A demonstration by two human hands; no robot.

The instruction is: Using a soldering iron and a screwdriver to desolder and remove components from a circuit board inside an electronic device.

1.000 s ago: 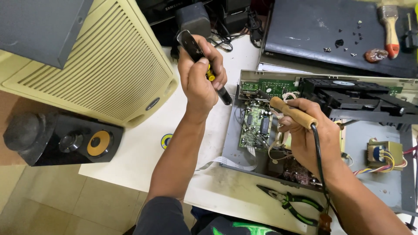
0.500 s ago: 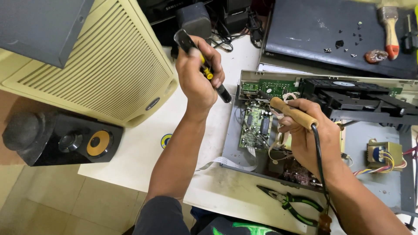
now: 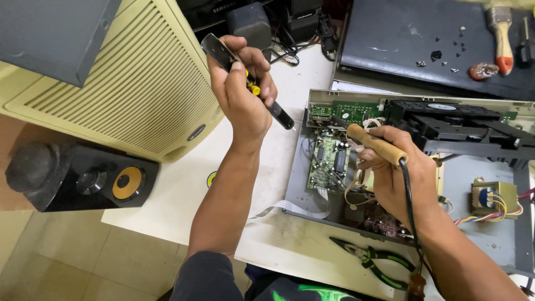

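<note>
White tabletop (image 3: pixel 184 189) carries the workpieces; tiled floor shows at the lower left edge. At far left a black speaker (image 3: pixel 83 178) with a yellow cone lies on its side, overhanging the tabletop edge. Behind it rests a large cream-coloured housing with louvred slats (image 3: pixel 122 89), with a dark grey panel (image 3: pixel 50 33) lying over its upper left corner.

Left hand (image 3: pixel 242 95) is raised above the tabletop, fingers fully closed around a black pen-shaped tool with a yellow button (image 3: pixel 245 81). The tool is tilted, its upper end toward the housing and its lower tip pointing down-right toward the open chassis. The tip is clear of the board.

To the right sits an opened grey metal chassis (image 3: pixel 301 184). A green circuit board (image 3: pixel 329 161) is mounted inside it near the left wall, and a white flat ribbon cable (image 3: pixel 290 209) trails out over the chassis edge. Right hand (image 3: pixel 395 173) is closed around the wooden handle of a soldering iron (image 3: pixel 376 145); the iron points up-left, over the green circuit board, and its black cord (image 3: pixel 409 206) runs down along the wrist. Whether the tip touches the board cannot be told.

Green-handled pliers (image 3: pixel 373 259) lie on the tabletop in front of the chassis. A black disc-drive mechanism (image 3: pixel 446 120) occupies the chassis rear, and a small transformer with coloured wires (image 3: pixel 493 200) stands at far right. Behind the chassis lies a black device cover (image 3: pixel 390 39) with a paintbrush (image 3: pixel 501 33) on it.
</note>
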